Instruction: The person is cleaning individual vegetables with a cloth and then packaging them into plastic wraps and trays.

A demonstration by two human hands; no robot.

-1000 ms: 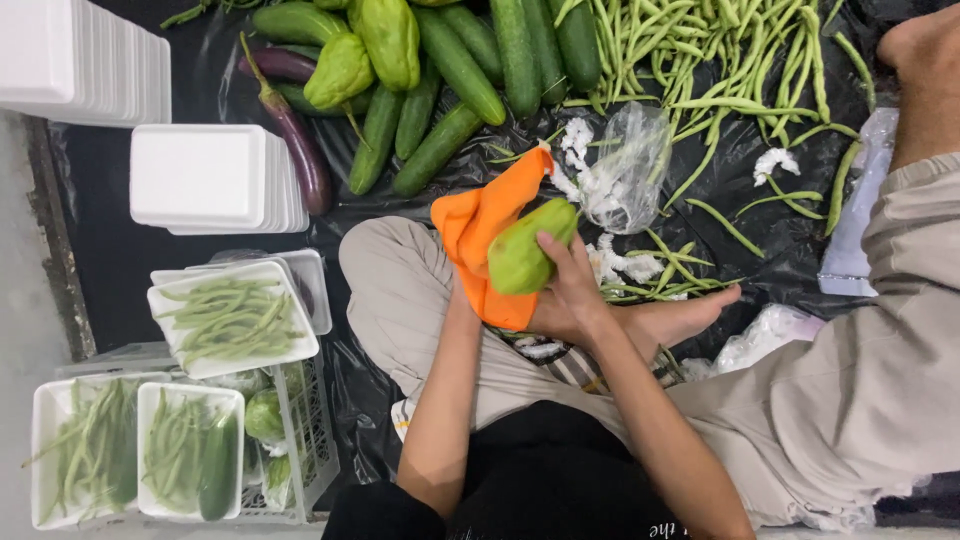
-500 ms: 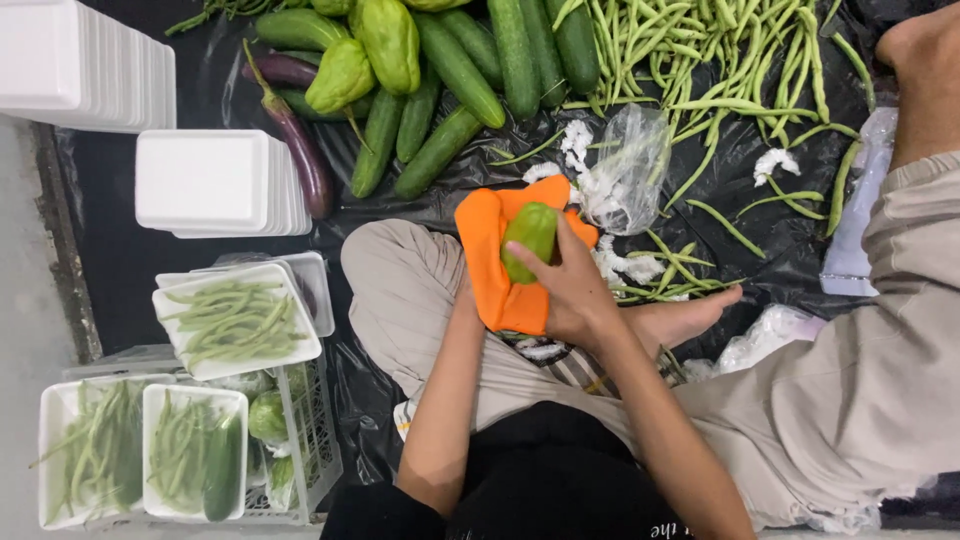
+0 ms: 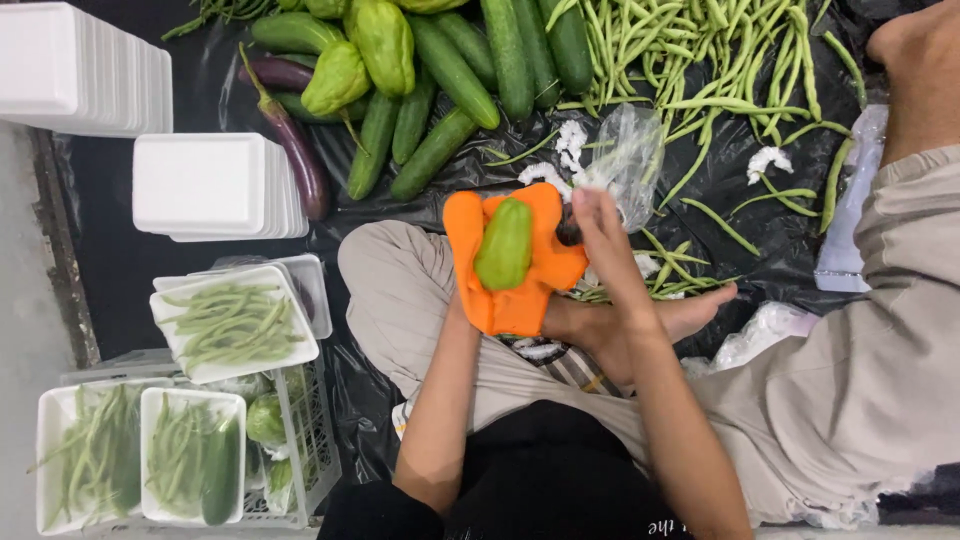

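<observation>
Fingers of the left hand [image 3: 505, 290], covered by an orange cloth glove [image 3: 520, 300], wrap a pale green pear-shaped chayote [image 3: 505, 245]. The bare right hand [image 3: 605, 240], just beside it, pinches a small dark tool [image 3: 568, 232]; what kind, I cannot tell. Beyond both hands lie long green beans [image 3: 700, 60] and dark green cucumbers [image 3: 450, 70]. The chayote could slip if the gloved grip loosens while the tool presses.

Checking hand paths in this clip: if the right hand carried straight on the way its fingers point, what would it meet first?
Probably the clear plastic bag just beyond the right hand; then green beans. Depth is unclear.
</observation>
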